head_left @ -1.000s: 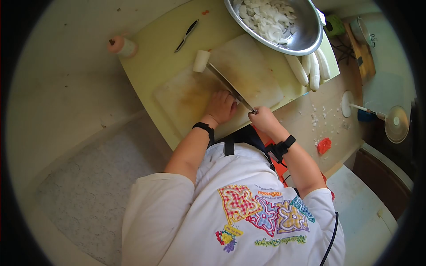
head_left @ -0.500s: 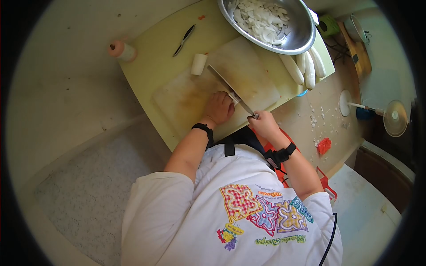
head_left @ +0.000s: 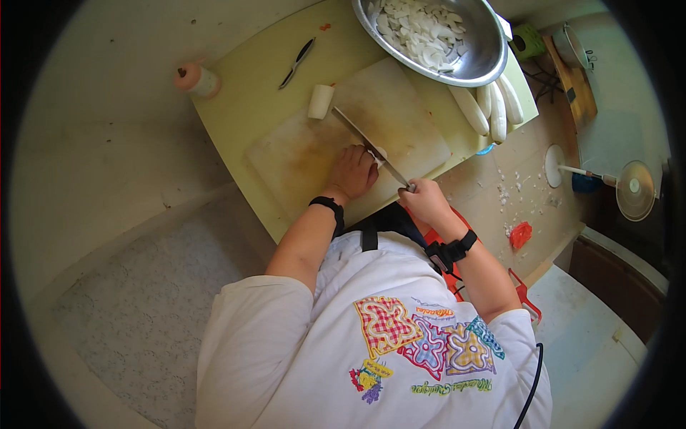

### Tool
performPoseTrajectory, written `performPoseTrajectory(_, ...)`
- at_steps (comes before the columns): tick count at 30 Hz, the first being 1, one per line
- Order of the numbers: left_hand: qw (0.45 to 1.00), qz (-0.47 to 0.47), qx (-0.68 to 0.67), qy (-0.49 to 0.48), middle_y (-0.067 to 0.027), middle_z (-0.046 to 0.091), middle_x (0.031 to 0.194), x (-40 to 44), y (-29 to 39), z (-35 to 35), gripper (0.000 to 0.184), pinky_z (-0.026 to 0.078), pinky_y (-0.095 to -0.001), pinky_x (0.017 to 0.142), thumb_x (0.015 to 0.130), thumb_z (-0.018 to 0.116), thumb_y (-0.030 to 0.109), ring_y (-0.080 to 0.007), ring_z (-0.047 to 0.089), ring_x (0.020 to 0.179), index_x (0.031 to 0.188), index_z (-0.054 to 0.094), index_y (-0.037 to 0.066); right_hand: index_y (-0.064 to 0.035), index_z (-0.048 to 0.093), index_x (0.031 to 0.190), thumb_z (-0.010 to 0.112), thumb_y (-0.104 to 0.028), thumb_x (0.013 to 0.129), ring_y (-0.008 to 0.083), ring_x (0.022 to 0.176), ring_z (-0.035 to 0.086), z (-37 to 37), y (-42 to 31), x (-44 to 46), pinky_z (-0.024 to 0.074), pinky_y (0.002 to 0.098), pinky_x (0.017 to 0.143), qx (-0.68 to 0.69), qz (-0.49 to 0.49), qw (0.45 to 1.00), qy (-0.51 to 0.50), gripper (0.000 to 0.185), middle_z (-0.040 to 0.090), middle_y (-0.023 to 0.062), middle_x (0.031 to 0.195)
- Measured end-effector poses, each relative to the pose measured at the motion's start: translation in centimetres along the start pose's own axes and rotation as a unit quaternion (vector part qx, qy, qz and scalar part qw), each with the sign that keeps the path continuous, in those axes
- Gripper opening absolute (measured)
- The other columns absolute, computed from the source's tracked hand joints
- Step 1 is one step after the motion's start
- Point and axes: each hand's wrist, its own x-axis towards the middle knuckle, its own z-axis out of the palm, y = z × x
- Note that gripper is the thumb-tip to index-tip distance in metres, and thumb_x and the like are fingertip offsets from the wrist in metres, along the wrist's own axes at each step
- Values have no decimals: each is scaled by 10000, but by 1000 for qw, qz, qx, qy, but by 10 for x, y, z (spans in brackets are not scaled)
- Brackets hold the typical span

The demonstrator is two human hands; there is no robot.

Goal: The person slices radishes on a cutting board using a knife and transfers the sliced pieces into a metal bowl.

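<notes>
My right hand (head_left: 429, 202) is closed around the handle of a kitchen knife (head_left: 350, 126), whose long blade lies slantwise over the white cutting board (head_left: 286, 161). Just left of the blade, my left hand (head_left: 351, 174) has its fingers bent down on a white radish piece, mostly hidden under them. Against the blade's right side shows a bit of white radish slice (head_left: 381, 152). Beyond the knife tip, a short white radish chunk (head_left: 321, 101) rests at the board's far edge.
A steel bowl (head_left: 494, 57) of white slices stands at the back right. Several long peeled radishes (head_left: 498, 114) lie beside it. A peeler (head_left: 296, 64) and a pink-capped bottle (head_left: 197, 80) are on the yellow-green table (head_left: 243, 64). Right of the table, a fan (head_left: 634, 191) stands.
The knife blade has shifted slightly away from me and turned a little. More of the white slice now shows at its right side. My left hand has barely moved.
</notes>
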Motion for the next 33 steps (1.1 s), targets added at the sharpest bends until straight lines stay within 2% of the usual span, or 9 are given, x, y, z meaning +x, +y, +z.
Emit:
performPoseTrajectory(6, 1000, -4, 2, 3, -147, 567, 940, -1, -1, 2, 222, 440, -470, 791, 766, 668, 164, -348, 554, 909, 949, 580, 74, 57, 668, 843, 626, -238, 822, 427, 742, 647, 1, 3, 6, 518, 453, 705, -12, -10, 1000, -11, 299, 648, 279, 774)
performPoseTrajectory(12, 1000, -8, -2, -3, -158, 578, 964, -1, -2, 4, 231, 444, -473, 809, 768, 667, 171, -358, 557, 931, 960, 591, 69, 58, 677, 885, 619, -236, 828, 452, 802, 655, -2, -11, 3, 527, 468, 752, -64, 21, 997, -33, 306, 655, 299, 828)
performPoseTrajectory(18, 1000, 5, 15, 4, -136, 577, 974, -2, -3, 3, 219, 443, -451, 803, 770, 673, 192, -330, 559, 928, 926, 582, 67, 55, 681, 874, 602, -223, 836, 461, 817, 653, -5, 0, -19, 529, 480, 765, -63, 21, 998, 12, 292, 644, 319, 836)
performPoseTrajectory(20, 999, -23, -5, -28, -153, 582, 992, -2, -3, 4, 259, 442, -459, 834, 771, 668, 181, -356, 556, 959, 1003, 612, 80, 58, 675, 852, 605, -210, 832, 448, 762, 649, -15, 19, -28, 528, 469, 727, -72, 55, 995, -37, 278, 643, 304, 795)
performPoseTrajectory(23, 1000, -20, -4, -20, -139, 577, 1017, -2, -4, 4, 269, 436, -449, 844, 770, 671, 189, -344, 551, 991, 1015, 616, 92, 60, 670, 831, 613, -192, 830, 405, 679, 641, -30, 32, -44, 521, 438, 670, -64, 88, 993, -52, 259, 634, 280, 731)
performPoseTrajectory(26, 1000, 0, 25, -3, -122, 573, 983, 0, -3, 2, 224, 439, -432, 805, 768, 670, 208, -315, 559, 939, 938, 593, 84, 61, 667, 819, 619, -180, 830, 361, 624, 624, -39, 36, -56, 508, 412, 631, -55, 130, 988, -59, 246, 621, 258, 683)
performPoseTrajectory(29, 1000, 6, 20, 15, -121, 570, 984, -1, -3, 4, 227, 435, -432, 809, 769, 667, 216, -316, 557, 939, 935, 590, 82, 59, 672, 818, 613, -175, 836, 336, 616, 629, -44, 31, -58, 505, 400, 620, -67, 151, 983, -79, 242, 617, 254, 671)
performPoseTrajectory(33, 999, -27, 12, -20, -129, 574, 1051, -5, -4, 6, 278, 430, -448, 863, 773, 672, 200, -333, 544, 1023, 1020, 612, 85, 63, 671, 828, 609, -177, 836, 369, 629, 629, -43, 27, -51, 511, 414, 632, -62, 152, 983, -86, 248, 620, 271, 689)
